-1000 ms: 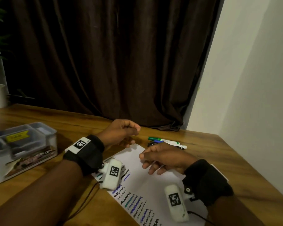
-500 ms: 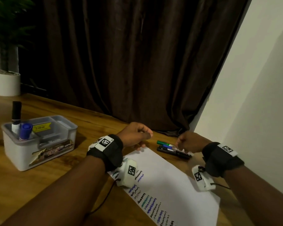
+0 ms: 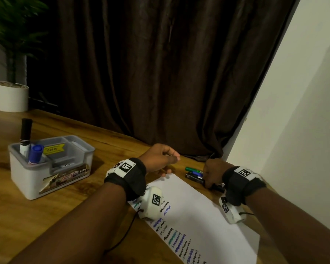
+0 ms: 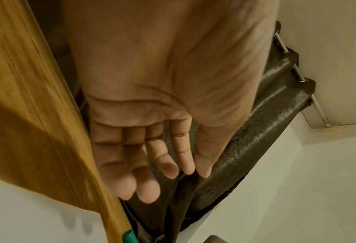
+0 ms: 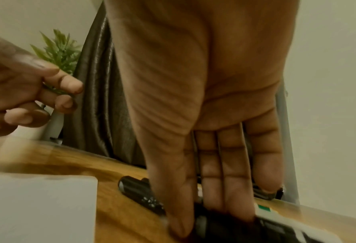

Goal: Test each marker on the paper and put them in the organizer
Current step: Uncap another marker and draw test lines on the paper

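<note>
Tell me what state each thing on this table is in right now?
Left hand: loosely curled, holds nothing.
Right hand: pinches a black marker lying on the table.
Organizer: holds two capped markers, upright.
Paper: flat, scribbled along its left edge.
Green marker: capped, lying down.

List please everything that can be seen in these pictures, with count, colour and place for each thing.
organizer: one, grey-white, on the table at left.
markers in organizer: two, one black-capped, one blue-capped, standing in its left compartment.
markers on table: a small cluster, green, blue and black, beyond the paper's far corner; exact count unclear.
paper: one, white, with test squiggles, on the table in front.
table: one, brown wood.
curtain: one, dark brown, behind the table.
plant pot: one, white, far left.
left hand: one, empty, at the paper's far edge.
right hand: one, gripping a black marker.
</note>
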`<state>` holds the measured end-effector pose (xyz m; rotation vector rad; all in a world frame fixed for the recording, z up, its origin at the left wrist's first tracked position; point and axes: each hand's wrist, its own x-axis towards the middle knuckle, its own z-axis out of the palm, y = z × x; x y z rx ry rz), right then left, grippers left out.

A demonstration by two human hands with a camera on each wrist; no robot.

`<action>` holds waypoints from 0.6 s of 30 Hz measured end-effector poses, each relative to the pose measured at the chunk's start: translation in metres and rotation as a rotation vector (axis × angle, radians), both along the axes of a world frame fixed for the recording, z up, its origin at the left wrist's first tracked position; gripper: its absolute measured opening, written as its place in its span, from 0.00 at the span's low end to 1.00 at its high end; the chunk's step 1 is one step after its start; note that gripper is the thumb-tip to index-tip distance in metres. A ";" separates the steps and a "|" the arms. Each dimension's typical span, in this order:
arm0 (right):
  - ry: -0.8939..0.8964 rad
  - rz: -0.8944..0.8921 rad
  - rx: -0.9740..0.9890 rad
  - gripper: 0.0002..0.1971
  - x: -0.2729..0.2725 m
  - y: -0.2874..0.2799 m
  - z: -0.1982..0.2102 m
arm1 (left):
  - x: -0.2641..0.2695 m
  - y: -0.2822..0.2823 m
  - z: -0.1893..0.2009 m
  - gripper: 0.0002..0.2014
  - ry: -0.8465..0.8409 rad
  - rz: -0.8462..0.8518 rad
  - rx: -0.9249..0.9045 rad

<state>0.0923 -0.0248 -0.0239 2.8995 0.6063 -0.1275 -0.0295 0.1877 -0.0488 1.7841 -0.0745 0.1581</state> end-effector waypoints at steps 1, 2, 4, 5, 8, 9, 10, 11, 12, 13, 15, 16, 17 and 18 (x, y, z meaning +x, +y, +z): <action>0.027 0.004 0.063 0.16 -0.002 -0.002 0.006 | 0.000 0.000 0.000 0.06 0.001 -0.001 -0.001; 0.072 0.008 0.192 0.13 -0.005 -0.005 0.013 | 0.000 0.001 0.001 0.06 0.002 -0.001 -0.003; 0.222 0.009 0.609 0.08 -0.018 -0.010 0.027 | 0.001 0.001 0.001 0.06 0.003 -0.007 -0.013; 0.335 -0.004 0.853 0.06 -0.029 -0.011 0.032 | 0.001 0.000 0.002 0.07 0.007 -0.018 -0.021; 0.590 0.010 1.345 0.07 -0.055 -0.010 0.035 | -0.002 -0.002 0.004 0.13 0.039 -0.099 -0.099; 0.613 0.048 1.401 0.08 -0.061 -0.010 0.031 | -0.003 -0.005 0.006 0.15 0.053 -0.138 -0.138; 0.603 0.087 1.414 0.08 -0.066 -0.009 0.026 | -0.004 -0.007 0.007 0.18 0.062 -0.176 -0.164; 0.577 0.124 1.405 0.09 -0.072 -0.007 0.021 | -0.006 -0.009 0.009 0.20 0.065 -0.206 -0.173; 0.545 0.158 1.394 0.11 -0.076 -0.006 0.016 | -0.007 -0.009 0.009 0.22 0.062 -0.234 -0.165; 0.519 0.179 1.395 0.14 -0.080 -0.006 0.012 | -0.008 -0.010 0.010 0.23 0.058 -0.264 -0.149; 0.500 0.206 1.403 0.17 -0.083 -0.005 0.006 | -0.012 -0.011 0.011 0.20 0.062 -0.318 -0.110; 0.503 0.220 1.403 0.16 -0.083 -0.005 0.003 | -0.013 -0.011 0.011 0.16 0.075 -0.333 -0.091; 0.506 0.233 1.396 0.14 -0.084 -0.005 0.002 | -0.014 -0.011 0.011 0.13 0.095 -0.344 -0.077; 0.502 0.247 1.379 0.13 -0.084 -0.006 0.000 | -0.016 -0.011 0.011 0.11 0.118 -0.354 -0.065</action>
